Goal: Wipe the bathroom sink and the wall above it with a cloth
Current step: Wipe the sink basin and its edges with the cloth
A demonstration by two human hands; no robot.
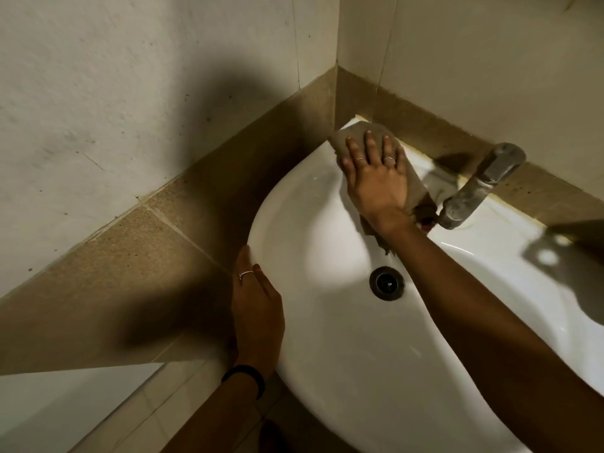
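A white ceramic sink (pixel 304 223) fills the middle and right of the head view, set into a wall corner. My right hand (pixel 376 178) lies flat, fingers spread, pressing a grey-brown cloth (pixel 354 134) onto the sink's back left rim near the corner. The cloth's frayed end hangs into the basin under my wrist. My left hand (pixel 258 305) grips the sink's left outer edge, thumb on the rim. The pale tiled wall (pixel 474 53) rises above the sink, with a tan tile band (pixel 421 125) along its foot.
A worn metal tap (pixel 480 188) juts over the basin just right of my right hand. The round drain (pixel 386 283) sits in the basin bottom. A second pale wall (pixel 130 93) with a tan band closes the left side.
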